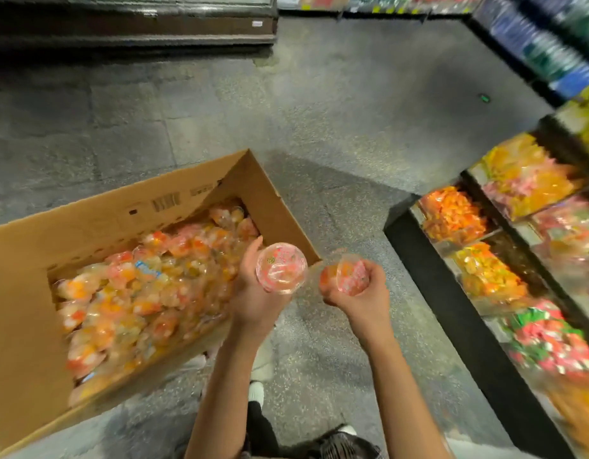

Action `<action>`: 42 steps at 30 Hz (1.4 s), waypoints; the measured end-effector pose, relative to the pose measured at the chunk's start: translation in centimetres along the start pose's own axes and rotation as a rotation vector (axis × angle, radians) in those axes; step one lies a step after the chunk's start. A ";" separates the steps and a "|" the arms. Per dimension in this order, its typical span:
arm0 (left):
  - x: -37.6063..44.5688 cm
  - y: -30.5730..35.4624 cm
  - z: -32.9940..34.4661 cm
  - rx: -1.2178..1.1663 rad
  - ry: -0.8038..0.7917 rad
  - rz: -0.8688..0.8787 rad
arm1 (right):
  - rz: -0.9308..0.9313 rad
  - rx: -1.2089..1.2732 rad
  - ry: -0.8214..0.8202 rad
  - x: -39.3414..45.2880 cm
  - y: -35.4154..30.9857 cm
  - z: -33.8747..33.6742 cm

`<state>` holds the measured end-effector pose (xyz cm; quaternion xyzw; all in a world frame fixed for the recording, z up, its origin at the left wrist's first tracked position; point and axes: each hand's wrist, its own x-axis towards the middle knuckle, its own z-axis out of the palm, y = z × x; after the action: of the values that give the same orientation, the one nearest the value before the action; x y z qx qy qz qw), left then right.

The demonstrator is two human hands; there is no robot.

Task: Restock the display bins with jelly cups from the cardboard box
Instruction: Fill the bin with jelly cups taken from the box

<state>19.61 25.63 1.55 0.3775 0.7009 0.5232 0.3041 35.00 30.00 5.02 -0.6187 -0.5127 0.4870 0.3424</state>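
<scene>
I held one jelly cup in each hand above the floor (319,111), between the cardboard box and the display bins.

Left hand (253,293): fingers curled around a jelly cup (281,268), lid facing up toward the camera. The cup sat just over the box's right corner, at the near right rim.

Right hand (362,293): fingers wrapped around a second jelly cup (347,276), tilted on its side with the lid facing left. This cup hung clear of the box, over bare floor, just beside the first cup but not touching it.

Cardboard box (97,220): open, resting on the floor at my left. It was filled with jelly cups (137,293) in orange, pink and pale tones, heaped from the near left wall to the far right corner. A barcode label showed on the inner face of the far wall.

Display bins (478,246): a row of clear compartments in a black-sided fixture at my right. Orange packs filled the far-left compartment, yellow-orange packs the next one nearer, red-and-green packs the nearest. Motion blur hid finer detail there.

A white shoe (256,390) showed below my forearms.
</scene>
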 end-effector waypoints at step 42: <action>-32.4 21.0 76.5 -0.156 -1.250 -0.088 | 0.361 0.915 1.043 -0.2 24.2 -74.8</action>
<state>104.05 40.18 2.30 0.5594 0.3654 0.2404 0.7041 113.61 29.67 4.55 -0.6406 0.0836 0.3430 0.6819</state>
